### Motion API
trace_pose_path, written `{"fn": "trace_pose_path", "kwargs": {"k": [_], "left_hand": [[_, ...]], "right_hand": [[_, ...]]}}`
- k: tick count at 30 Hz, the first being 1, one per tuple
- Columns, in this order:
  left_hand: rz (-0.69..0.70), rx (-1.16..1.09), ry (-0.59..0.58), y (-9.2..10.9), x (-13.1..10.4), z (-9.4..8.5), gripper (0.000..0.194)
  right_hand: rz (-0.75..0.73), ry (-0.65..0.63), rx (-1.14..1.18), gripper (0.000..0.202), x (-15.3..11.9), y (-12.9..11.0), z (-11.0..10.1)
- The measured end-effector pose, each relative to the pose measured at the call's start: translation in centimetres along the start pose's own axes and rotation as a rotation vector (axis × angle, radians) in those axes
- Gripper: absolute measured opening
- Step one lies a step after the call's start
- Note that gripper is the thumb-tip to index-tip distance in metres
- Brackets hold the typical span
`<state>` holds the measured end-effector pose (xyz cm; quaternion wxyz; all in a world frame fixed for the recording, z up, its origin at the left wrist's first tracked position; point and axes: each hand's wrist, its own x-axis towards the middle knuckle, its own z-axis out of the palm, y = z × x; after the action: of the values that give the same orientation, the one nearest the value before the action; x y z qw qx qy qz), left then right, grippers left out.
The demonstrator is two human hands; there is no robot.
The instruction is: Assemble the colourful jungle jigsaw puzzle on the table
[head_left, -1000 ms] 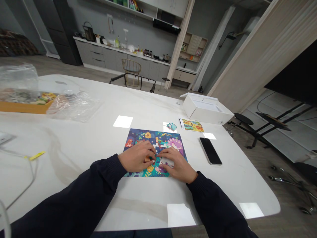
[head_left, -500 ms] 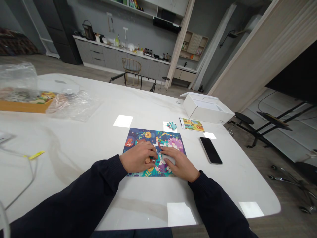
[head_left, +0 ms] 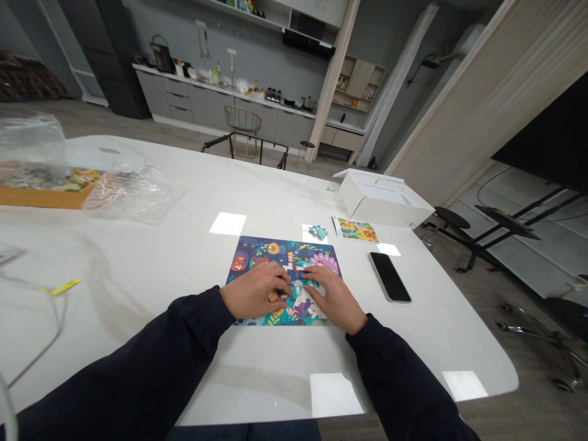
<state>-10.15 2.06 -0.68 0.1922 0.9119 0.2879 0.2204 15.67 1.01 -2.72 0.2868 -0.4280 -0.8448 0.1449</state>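
Note:
A colourful jigsaw puzzle (head_left: 301,307) with animals on a dark blue and teal ground lies flat on the white table, a pale gap showing near its middle. Over its left half rests my left hand (head_left: 260,288), fingers curled towards the thumb; what lies under the fingertips is hidden. My right hand (head_left: 337,298) is bent over the right half, thumb and fingers closed around a small teal puzzle piece (head_left: 312,283), mostly covered. The fingertips of both hands are close together. Beyond the puzzle's far edge sits a small pile of teal puzzle pieces (head_left: 317,232).
To the right lies a black phone (head_left: 390,277). Behind it are a picture card (head_left: 356,229) and an open white box (head_left: 383,201). At the far left, clear plastic wrap (head_left: 133,195) lies beside a yellow-orange tray (head_left: 43,197) of pieces. A cable with a yellow tag (head_left: 65,287) runs at the left.
A greyish patch under my right hand no longer shows; teal is now visible between its fingers. My right hand has shifted slightly, while my left hand has barely moved.

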Motion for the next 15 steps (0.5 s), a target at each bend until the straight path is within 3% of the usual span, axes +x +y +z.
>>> {"fn": "trace_pose_path", "kwargs": {"k": [15], "left_hand": [[0.011, 0.004, -0.013, 0.11, 0.02, 0.02, 0.011]], "right_hand": [[-0.054, -0.013, 0.045, 0.017, 0.61, -0.66, -0.17]]}}
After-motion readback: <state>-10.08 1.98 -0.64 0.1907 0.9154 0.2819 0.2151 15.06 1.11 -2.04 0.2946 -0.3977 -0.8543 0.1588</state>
